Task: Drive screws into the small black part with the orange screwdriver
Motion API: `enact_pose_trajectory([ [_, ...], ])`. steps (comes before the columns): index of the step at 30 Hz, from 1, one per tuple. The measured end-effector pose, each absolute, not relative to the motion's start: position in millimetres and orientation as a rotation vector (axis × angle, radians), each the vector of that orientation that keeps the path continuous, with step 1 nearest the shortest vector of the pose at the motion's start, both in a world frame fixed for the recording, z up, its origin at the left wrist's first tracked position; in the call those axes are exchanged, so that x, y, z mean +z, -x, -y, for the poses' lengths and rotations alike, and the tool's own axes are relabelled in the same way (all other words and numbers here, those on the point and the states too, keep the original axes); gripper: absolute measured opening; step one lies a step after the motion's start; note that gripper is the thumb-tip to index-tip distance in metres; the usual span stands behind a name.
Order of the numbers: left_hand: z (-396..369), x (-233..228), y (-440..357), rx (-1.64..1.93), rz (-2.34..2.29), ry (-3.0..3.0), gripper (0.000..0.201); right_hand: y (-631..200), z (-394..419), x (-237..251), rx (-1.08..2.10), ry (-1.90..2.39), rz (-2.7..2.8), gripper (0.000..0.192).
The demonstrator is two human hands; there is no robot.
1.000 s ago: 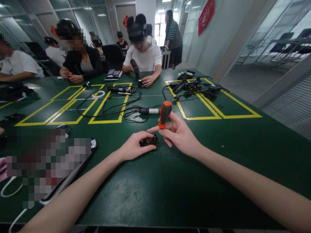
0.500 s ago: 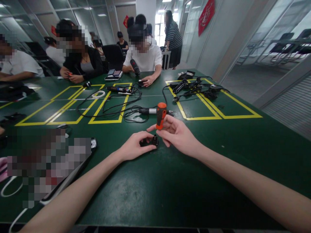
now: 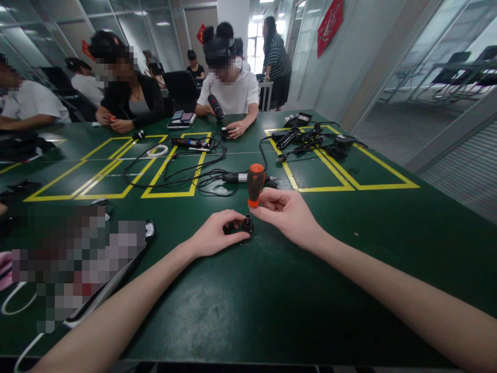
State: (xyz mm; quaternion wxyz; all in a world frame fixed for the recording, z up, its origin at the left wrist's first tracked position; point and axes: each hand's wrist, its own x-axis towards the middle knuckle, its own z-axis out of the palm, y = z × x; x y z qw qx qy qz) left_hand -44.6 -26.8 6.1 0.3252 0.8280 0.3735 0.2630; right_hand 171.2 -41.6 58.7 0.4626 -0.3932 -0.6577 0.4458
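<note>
Left hand: the left hand [image 3: 217, 233], center of the frame, thumb and fingers pinched about a small black part [image 3: 247, 224]; the part sits low at the tabletop, a short dark post standing up from it.
Right hand: the right hand [image 3: 289, 212], just right of center, grasping an orange-and-dark-grey screwdriver [image 3: 256, 185] by the lower end of its handle, thumb against fingers.
Screwdriver: near mid-frame, close to upright, handle uppermost, over the black part. Shaft too thin to make out well; cannot tell whether the tip touches.
Tabletop: dark green table [image 3: 272, 311], yellow tape [image 3: 166, 196] marking rectangles at center left and upper right.
Just beyond the hands: silver-and-black tool [image 3: 238, 177] lying flat, black cord looped to its left.
Upper right of center: tangle of black cables [image 3: 306, 139] across the taped area.
Left of center, farther up: white ring [image 3: 157, 151].
Lower left: pixelated object [image 3: 112, 259], detail hidden.
Top center: seated person in a white shirt [image 3: 236, 96], one hand on a dark power tool [image 3: 215, 107].
</note>
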Motion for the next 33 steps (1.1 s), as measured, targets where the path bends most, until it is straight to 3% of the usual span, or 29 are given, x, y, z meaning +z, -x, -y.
enact_pose_trajectory([
  [10, 26.7, 5.6, 45.6, 0.678, -0.989, -2.176, 0.030, -170.0, 42.6, 56.6, 1.203, 0.989, 1.558, 0.036],
  [25, 27.0, 6.3, 44.8, 0.689, -0.976, -2.167, 0.030, -170.8, 45.2, 64.8, 1.355, 0.880, 1.619, 0.028],
  [33, 27.3, 6.4, 45.8, 0.676, -0.993, -2.170, 0.030, -171.8, 42.3, 58.7, 1.179, 0.907, 1.717, 0.031],
])
